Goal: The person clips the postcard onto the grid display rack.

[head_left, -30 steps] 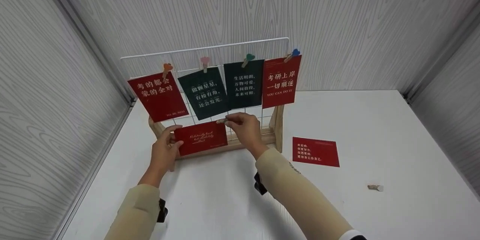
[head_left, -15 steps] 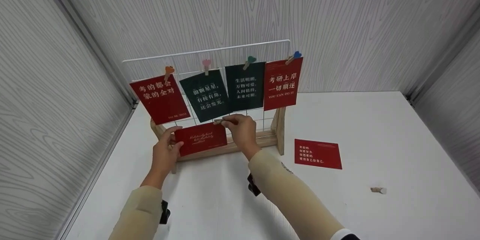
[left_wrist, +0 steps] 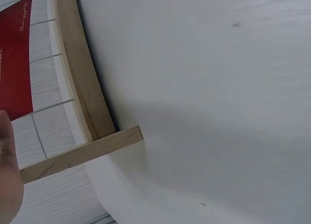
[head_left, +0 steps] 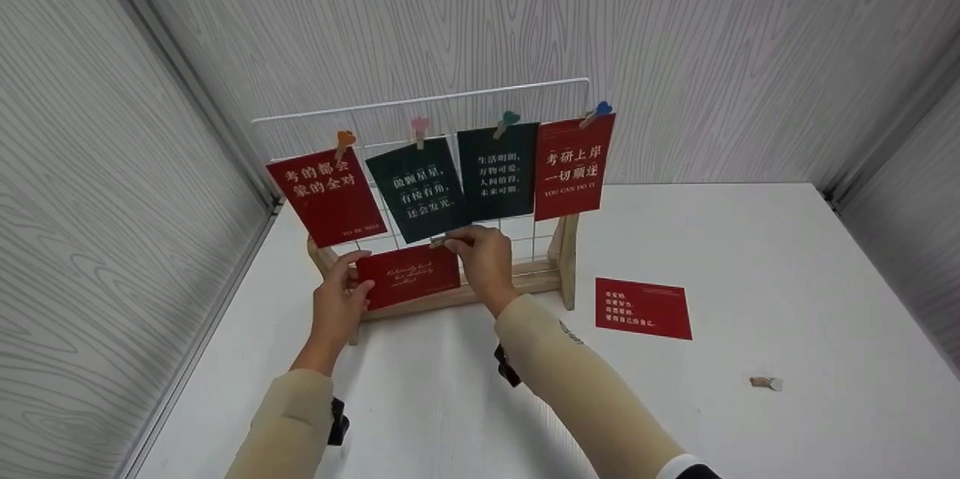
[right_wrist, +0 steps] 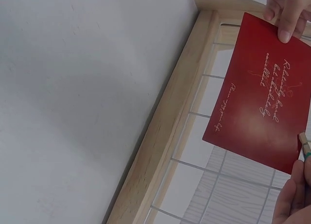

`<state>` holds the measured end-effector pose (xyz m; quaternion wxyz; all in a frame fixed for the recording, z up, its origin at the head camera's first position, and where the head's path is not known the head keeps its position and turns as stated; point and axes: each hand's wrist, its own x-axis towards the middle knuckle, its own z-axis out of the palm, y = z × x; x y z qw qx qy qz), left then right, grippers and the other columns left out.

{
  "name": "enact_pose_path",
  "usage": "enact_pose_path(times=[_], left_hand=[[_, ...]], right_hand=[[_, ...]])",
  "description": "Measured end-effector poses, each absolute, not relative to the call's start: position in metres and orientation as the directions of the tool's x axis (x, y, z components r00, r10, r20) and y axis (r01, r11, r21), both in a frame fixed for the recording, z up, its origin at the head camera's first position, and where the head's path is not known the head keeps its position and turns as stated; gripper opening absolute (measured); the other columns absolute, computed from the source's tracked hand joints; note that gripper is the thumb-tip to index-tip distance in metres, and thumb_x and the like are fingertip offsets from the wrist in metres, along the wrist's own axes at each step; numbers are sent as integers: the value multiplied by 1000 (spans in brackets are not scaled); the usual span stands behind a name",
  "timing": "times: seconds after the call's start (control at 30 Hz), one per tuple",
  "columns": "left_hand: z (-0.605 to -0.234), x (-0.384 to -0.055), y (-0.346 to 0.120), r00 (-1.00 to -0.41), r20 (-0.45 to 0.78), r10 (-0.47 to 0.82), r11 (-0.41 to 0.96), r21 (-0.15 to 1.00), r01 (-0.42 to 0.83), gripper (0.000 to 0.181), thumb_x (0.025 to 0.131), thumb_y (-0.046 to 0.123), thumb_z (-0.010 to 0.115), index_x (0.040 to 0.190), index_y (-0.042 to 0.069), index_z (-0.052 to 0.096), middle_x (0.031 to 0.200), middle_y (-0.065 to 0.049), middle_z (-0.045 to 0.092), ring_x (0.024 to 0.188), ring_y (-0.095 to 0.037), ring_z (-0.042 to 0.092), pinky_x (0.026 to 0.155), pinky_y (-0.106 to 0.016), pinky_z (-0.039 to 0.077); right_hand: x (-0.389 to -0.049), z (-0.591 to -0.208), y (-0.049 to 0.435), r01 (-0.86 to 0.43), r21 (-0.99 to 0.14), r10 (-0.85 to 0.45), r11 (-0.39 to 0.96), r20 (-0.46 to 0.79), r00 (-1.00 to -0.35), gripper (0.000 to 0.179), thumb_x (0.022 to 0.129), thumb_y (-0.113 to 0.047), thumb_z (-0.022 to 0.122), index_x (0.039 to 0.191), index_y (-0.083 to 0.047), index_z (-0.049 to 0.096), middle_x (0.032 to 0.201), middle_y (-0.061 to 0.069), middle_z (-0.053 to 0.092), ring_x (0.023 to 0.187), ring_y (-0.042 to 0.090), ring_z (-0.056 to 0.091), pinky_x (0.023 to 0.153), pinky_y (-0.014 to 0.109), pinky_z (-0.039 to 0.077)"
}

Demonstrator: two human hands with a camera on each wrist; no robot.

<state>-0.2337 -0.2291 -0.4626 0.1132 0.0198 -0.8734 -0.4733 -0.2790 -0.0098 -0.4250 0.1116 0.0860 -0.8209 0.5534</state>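
Observation:
In the head view my left hand [head_left: 337,306] pinches the left end of a red card [head_left: 409,276] with white script. It holds the card lengthwise against the lower part of a wire grid rack [head_left: 525,282]. My right hand [head_left: 486,265] pinches a small wooden clothespin [head_left: 438,243] at the card's top edge, near its right corner. The right wrist view shows the clothespin's tip [right_wrist: 303,138] right at the card's edge, with a bit of green on it. In the left wrist view only part of the left hand [left_wrist: 7,175] shows, beside the card.
Above hang two red cards and two dark green cards [head_left: 499,172], pegged with heart-topped clothespins [head_left: 507,121]. On the white table [head_left: 712,239] to the right lie another red card [head_left: 643,308] and a clothespin with a whitish top [head_left: 766,383]. Panelled walls surround the table.
My right hand has shifted slightly left along the card's top edge with the clothespin. The left hand keeps its hold on the card. The whole head view has drifted a little.

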Motion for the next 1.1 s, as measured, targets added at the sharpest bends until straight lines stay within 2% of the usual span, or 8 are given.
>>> enact_pose_path(times=[0.37, 0.73, 0.9, 1.1], left_hand=[[-461, -234, -225, -969, 202, -145, 552, 829, 90, 44, 94, 5, 58, 133, 21, 47, 106, -10, 54, 96, -23, 54, 78, -34, 53], [-459, -232, -224, -965, 201, -167, 544, 835, 80, 44, 95, 9, 58, 135, 22, 47, 111, -12, 56, 98, -24, 54, 76, -33, 53], [-461, -231, -223, -947, 266, -180, 543, 830, 130, 44, 93, 18, 62, 135, 20, 48, 115, -10, 59, 103, -21, 54, 86, -39, 51], [-462, -229, -221, -913, 336, -231, 518, 837, 177, 49, 88, 29, 69, 132, 17, 51, 121, -8, 59, 110, -21, 53, 101, -45, 39]], right_hand=[[-279, -425, -13, -263, -874, -26, 408, 277, -961, 11, 88, -7, 67, 94, -10, 76, 90, -5, 71, 83, 5, 63, 70, 22, 50], [-278, -431, -12, -362, -803, -87, 473, 366, -926, 17, 90, -7, 66, 105, -11, 73, 97, -4, 70, 92, 7, 63, 81, 22, 50], [-274, -436, -10, -388, -799, -106, 460, 384, -917, 22, 89, -7, 67, 110, -10, 70, 104, -2, 70, 95, 8, 64, 82, 23, 50], [-269, -441, -6, -391, -819, -89, 421, 392, -916, 31, 88, -10, 69, 119, -7, 66, 115, 4, 66, 97, 12, 65, 82, 23, 51]])
